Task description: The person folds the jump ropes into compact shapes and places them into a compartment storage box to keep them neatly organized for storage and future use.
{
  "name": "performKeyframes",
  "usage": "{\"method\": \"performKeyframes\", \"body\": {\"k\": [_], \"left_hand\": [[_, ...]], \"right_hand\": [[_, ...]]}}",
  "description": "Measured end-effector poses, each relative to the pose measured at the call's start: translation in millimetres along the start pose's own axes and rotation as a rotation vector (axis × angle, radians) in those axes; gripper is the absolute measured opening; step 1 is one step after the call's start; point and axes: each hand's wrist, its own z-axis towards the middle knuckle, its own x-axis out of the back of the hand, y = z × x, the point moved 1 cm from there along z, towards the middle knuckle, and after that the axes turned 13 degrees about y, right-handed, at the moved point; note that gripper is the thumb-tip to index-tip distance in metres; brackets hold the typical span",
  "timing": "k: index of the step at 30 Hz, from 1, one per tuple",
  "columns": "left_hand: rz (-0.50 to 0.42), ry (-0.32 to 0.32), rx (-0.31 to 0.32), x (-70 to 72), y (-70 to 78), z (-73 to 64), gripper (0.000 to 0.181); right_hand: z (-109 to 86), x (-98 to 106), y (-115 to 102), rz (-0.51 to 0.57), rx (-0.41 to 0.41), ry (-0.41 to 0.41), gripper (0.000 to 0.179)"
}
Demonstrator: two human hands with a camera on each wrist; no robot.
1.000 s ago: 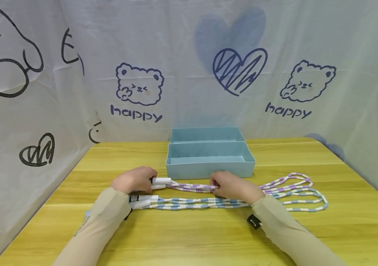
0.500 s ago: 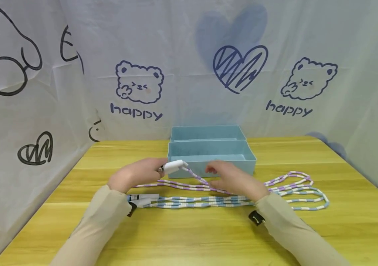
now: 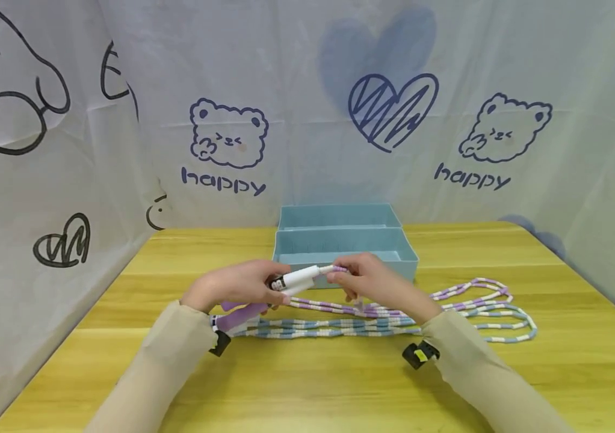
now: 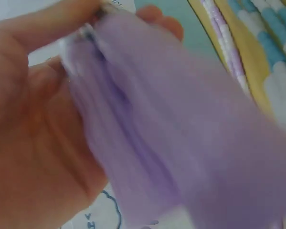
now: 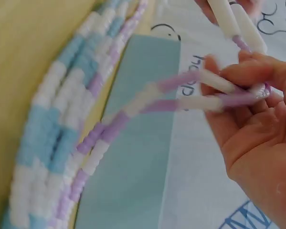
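Lifting appears partly done: at centre frame the left hand (image 3: 239,284) grips the white-and-purple plastic handles (image 3: 299,278) and the right hand (image 3: 378,284) pinches the purple-and-white beaded skipping rope (image 3: 318,305), whose looped end lies on the yellow wooden table (image 3: 313,385) at right. The blue-and-white beaded skipping rope (image 3: 307,334) lies unlifted below; its handle end is partly covered, the pale-blue rectangular box's (image 3: 406,272) floor is partly hidden, and the left-wrist view is blurred
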Motion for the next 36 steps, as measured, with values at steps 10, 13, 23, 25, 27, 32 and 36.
{"method": "performKeyframes", "body": {"k": [10,13,23,25,27,32,36], "left_hand": [[-0.057,-0.043,0.059,0.8,-14.3,1.7,0.021],[-0.08,-0.037,0.064,3.6,-16.6,1.1,0.021],[-0.166,0.017,0.125,17.1,-26.1,2.5,0.032],[-0.151,0.023,0.112,19.8,-27.3,4.3,0.032],[-0.134,0.037,0.102,23.1,-28.5,6.1,0.031],[-0.148,0.082,0.131,33.9,-33.4,7.7,0.031],[-0.184,0.119,0.153,42.7,-34.2,7.8,0.033]], "right_hand": [[-0.1,39,-2,-0.123,-0.003,0.145,0.018],[0.4,49,-1,-0.113,-0.03,0.124,0.021],[-5.2,78,-3,-0.177,-0.101,0.08,0.025],[-5.4,79,-4,-0.187,-0.103,0.065,0.027],[-5.9,82,-5,-0.201,-0.104,0.058,0.028],[-7.9,90,-3,-0.215,-0.154,0.068,0.03],[-9.0,96,-2,-0.217,-0.182,0.063,0.032]]}}
